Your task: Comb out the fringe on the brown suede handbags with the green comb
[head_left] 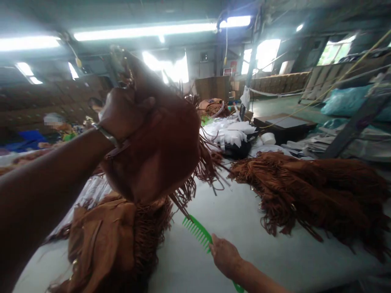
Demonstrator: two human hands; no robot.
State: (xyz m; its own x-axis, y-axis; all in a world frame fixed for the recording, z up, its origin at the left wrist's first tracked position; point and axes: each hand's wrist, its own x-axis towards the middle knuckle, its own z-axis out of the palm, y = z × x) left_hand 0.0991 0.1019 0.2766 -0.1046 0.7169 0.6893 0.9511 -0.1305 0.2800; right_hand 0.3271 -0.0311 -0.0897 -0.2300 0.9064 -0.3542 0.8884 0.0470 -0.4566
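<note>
One comb, maybe three fringed bags

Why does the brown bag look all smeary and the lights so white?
Head view: the fringed bag, raised in the left hand, is motion-blurred; the ceiling lights and windows glare pure white; the green comb in the right hand looks sharper.

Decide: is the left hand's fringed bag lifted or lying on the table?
Lifted. The left hand holds the fringed bag above the table, fringe dangling near the green comb.
</note>
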